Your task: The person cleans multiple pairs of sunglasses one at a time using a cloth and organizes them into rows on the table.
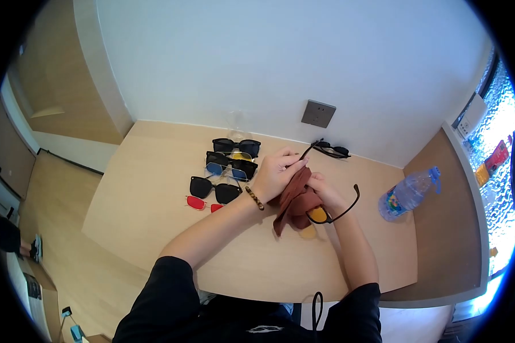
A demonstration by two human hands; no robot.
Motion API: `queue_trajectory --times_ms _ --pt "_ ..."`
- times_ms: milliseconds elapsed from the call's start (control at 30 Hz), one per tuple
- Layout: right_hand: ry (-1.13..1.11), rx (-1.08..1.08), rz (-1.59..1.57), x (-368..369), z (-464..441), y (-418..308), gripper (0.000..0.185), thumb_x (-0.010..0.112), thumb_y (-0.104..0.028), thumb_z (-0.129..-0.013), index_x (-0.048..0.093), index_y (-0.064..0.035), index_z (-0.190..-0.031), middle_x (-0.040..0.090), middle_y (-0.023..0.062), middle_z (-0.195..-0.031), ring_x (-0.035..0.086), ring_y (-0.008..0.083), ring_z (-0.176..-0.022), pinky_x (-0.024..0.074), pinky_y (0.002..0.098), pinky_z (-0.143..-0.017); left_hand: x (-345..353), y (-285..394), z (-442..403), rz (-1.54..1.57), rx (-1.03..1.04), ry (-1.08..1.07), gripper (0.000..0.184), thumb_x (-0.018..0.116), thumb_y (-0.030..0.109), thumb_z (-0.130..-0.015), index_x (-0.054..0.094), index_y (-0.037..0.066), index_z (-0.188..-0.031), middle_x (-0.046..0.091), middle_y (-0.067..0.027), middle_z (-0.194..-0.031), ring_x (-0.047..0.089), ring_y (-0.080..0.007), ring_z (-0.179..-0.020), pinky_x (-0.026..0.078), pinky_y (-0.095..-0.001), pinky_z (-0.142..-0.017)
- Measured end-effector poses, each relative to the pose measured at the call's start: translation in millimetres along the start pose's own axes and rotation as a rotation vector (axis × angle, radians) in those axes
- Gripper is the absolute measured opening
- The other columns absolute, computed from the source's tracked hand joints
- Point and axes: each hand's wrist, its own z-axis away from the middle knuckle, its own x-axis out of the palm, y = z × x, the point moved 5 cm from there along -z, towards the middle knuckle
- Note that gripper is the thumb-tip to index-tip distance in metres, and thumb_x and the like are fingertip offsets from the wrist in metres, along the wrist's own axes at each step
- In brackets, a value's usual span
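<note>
Between my hands are black-framed glasses with yellow-orange lenses (pixel 319 215), their temples sticking out on both sides. A reddish-brown cloth (pixel 294 197) is bunched around the middle of the frame and hides one lens. My left hand (pixel 276 174), with a beaded bracelet at the wrist, is closed on the glasses near the upper temple, against the cloth. My right hand (pixel 324 191) is closed around the cloth over the glasses; its fingertips are partly hidden. Left of my hands lies a column of glasses, including black sunglasses (pixel 216 190) and red-lensed glasses (pixel 196 203).
Another dark pair of sunglasses (pixel 333 150) lies by the wall, below a grey socket (pixel 319 114). On the right a clear plastic bottle (pixel 403 197) leans beside the wooden side panel (pixel 449 223). The desk (pixel 154 188) has a rounded front edge.
</note>
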Motion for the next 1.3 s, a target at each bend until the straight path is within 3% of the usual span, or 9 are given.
queue_trajectory --times_ms 233,433,533,633,700,800,933,1000,1300 --pt "-0.099 -0.002 -0.015 3.2 -2.0 4.4 0.025 0.056 -0.017 -0.1 0.064 0.0001 -0.116 0.071 0.0083 -0.107 0.068 0.0146 -0.093 0.0547 0.0296 -0.082 -3.1 -6.6 -8.9 -0.031 0.085 -0.048 0.017 0.07 0.013 -0.093 0.076 0.002 -0.105 0.063 -0.0083 -0.081 0.058 -0.0168 -0.071 0.047 -0.0273 -0.067" --pt "0.125 -0.123 -0.135 10.4 -7.6 -0.3 0.031 0.057 -0.019 -0.1 0.057 -0.0004 -0.125 0.07 0.0085 -0.109 0.068 0.0146 -0.097 0.055 0.0283 -0.084 -18.7 -2.5 -13.0 -0.086 0.04 0.078 0.016 0.071 0.014 -0.092 0.073 -0.001 -0.096 0.06 -0.0099 -0.08 0.058 -0.0197 -0.067 0.045 -0.0302 -0.062" --pt "0.098 0.008 -0.108 6.3 -3.4 1.6 0.029 0.058 -0.022 -0.1 0.06 -0.0005 -0.12 0.069 0.0073 -0.105 0.067 0.0141 -0.092 0.0566 0.0295 -0.076 -30.2 -3.0 -18.4 -0.078 0.021 0.114 0.016 0.072 0.015 -0.092 0.073 0.0 -0.095 0.059 -0.0072 -0.079 0.052 -0.0135 -0.061 0.042 -0.0273 -0.058" --pt "0.032 0.042 -0.042 6.3 1.1 -4.8 0.028 0.059 -0.025 -0.1 0.063 -0.0007 -0.113 0.068 0.0042 -0.092 0.064 0.0104 -0.07 0.0515 0.0259 -0.052 -37.5 -4.3 -24.1 -0.076 0.068 0.124 0.016 0.072 0.015 -0.093 0.074 0.0 -0.094 0.057 -0.0048 -0.076 0.046 -0.0093 -0.057 0.038 -0.0258 -0.054" --pt "-0.069 0.084 0.034 1.7 3.0 -2.9 0.03 0.061 -0.028 -0.098 0.065 -0.0006 -0.109 0.066 0.0009 -0.079 0.053 0.0059 -0.049 0.0355 0.0218 -0.035 -37.2 -2.5 -24.4 -0.095 0.072 0.102 0.016 0.072 0.016 -0.093 0.074 0.0 -0.093 0.056 -0.0046 -0.075 0.045 -0.0093 -0.056 0.037 -0.0261 -0.053" --pt "-0.087 0.063 0.047 -0.5 4.6 -1.6 0.028 0.065 -0.024 -0.094 0.065 -0.0007 -0.109 0.063 -0.0019 -0.07 0.044 0.0032 -0.039 0.0238 0.0197 -0.03 -36.8 2.4 -24.1 -0.069 0.085 0.107 0.017 0.072 0.017 -0.093 0.074 0.0 -0.093 0.055 -0.0045 -0.074 0.044 -0.0094 -0.056 0.035 -0.0268 -0.052" --pt "-0.1 0.187 0.232 -6.4 10.2 -5.4 0.029 0.068 -0.017 -0.088 0.064 -0.0002 -0.112 0.066 0.0008 -0.079 0.054 0.0053 -0.051 0.0366 0.0204 -0.037 -38.9 3.8 -25.2 -0.135 0.076 0.076 0.017 0.072 0.018 -0.093 0.074 0.001 -0.093 0.054 -0.0043 -0.074 0.044 -0.0103 -0.055 0.035 -0.0276 -0.052" --pt "-0.225 0.023 0.048 -0.1 10.8 -5.0 0.034 0.069 -0.009 -0.084 0.062 -0.0001 -0.116 0.068 0.0039 -0.089 0.062 0.008 -0.065 0.0472 0.0232 -0.049 -40.2 6.1 -25.3 -0.147 0.073 0.07 0.017 0.072 0.018 -0.093 0.074 0.001 -0.093 0.054 -0.0041 -0.075 0.044 -0.0107 -0.055 0.035 -0.028 -0.052" --pt "-0.101 0.035 0.1 -1.6 -0.3 12.7 0.03 0.066 -0.014 -0.09 0.061 -0.0035 -0.118 0.067 0.0011 -0.1 0.062 0.0071 -0.087 0.0508 0.0246 -0.072 -33.0 -4.7 -22.9 -0.127 0.076 0.073 0.018 0.072 0.018 -0.093 0.074 0.0 -0.093 0.057 -0.0048 -0.077 0.046 -0.0114 -0.057 0.037 -0.0277 -0.054"
